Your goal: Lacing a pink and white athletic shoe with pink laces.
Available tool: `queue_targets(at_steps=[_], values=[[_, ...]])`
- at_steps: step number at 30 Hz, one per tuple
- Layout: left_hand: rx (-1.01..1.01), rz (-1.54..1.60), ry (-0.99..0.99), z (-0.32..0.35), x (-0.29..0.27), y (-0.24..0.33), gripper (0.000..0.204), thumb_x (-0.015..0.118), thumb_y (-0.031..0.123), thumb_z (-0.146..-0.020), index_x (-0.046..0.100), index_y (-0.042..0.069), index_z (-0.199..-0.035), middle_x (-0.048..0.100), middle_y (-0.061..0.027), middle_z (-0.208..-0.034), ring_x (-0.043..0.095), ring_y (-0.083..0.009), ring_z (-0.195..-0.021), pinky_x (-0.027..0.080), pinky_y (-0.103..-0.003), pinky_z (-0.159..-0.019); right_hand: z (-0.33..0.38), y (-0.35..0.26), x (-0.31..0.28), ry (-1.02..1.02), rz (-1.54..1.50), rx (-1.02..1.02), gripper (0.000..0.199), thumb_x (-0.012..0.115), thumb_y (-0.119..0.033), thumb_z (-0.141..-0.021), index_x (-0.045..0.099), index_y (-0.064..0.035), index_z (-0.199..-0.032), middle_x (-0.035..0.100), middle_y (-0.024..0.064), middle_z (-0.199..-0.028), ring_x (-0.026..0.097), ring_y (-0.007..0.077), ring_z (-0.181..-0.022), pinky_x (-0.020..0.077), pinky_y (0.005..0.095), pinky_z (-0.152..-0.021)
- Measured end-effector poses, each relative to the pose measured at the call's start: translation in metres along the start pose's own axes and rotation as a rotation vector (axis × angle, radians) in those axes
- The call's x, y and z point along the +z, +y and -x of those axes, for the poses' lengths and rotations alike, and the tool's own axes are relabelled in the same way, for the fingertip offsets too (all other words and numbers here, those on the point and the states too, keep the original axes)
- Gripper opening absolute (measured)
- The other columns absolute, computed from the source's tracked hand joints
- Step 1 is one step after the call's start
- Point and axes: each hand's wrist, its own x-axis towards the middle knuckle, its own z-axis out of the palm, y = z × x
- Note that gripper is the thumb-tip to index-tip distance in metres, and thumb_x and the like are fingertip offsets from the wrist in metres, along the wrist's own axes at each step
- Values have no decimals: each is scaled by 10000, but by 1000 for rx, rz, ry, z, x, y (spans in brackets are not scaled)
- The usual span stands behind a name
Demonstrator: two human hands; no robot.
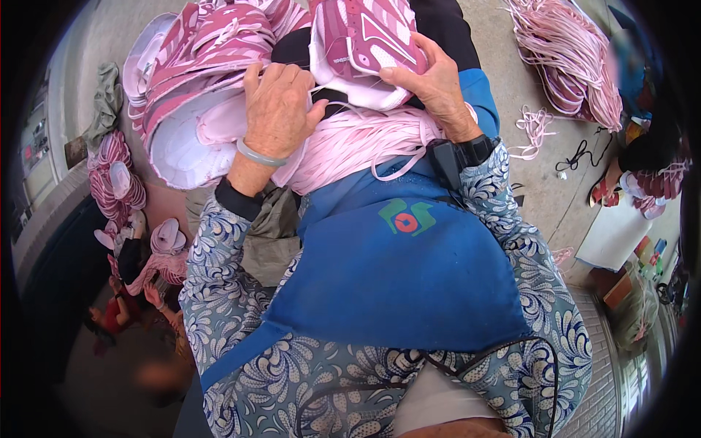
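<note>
On the lap, the left hand presses with curled fingers on a bundle of pink laces, beside stacked pink shoe uppers; the right hand grips one upper just above the laces. A blue apron covers the knees. Beyond, the concrete floor holds another heap of laces

A shoe-making workshop: heaps of pink shoe uppers and bundled pink laces crowd the concrete floor.
</note>
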Motion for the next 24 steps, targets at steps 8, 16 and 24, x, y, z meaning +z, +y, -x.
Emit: queue_targets(at_steps=[8, 16, 24], values=[[131, 68, 220, -6, 28, -12, 246, 708, 202, -684, 584, 106, -873, 606, -9, -927, 543, -179, -956, 251, -394, -955, 17, -14, -11, -147, 281, -27, 881, 845, -343, -566, 419, 70, -1216, 583, 176, -1096, 586, 225, -985, 469, 297, -864], [225, 40, 446, -8, 47, -34, 213, 640, 161, -746, 603, 127, -954, 625, -5, -922, 568, -156, -933, 245, -363, -970, 16, 1, 10, 88, 787, -125, 732, 641, -305, -699, 363, 81, -1255, 492, 289, -1181, 527, 364, -1074, 397, 376, -962], [122, 185, 206, -12, 20, 9, 711, 673, 196, -740, 313, 67, -1339, 517, -170, -1174, 528, -296, -1037, 325, -445, -954, 10, -6, -6, 107, 887, -208, 645, 616, -273, -722, 411, 56, -1238, 525, 258, -1120, 538, 366, -1027, 423, 394, -919]])
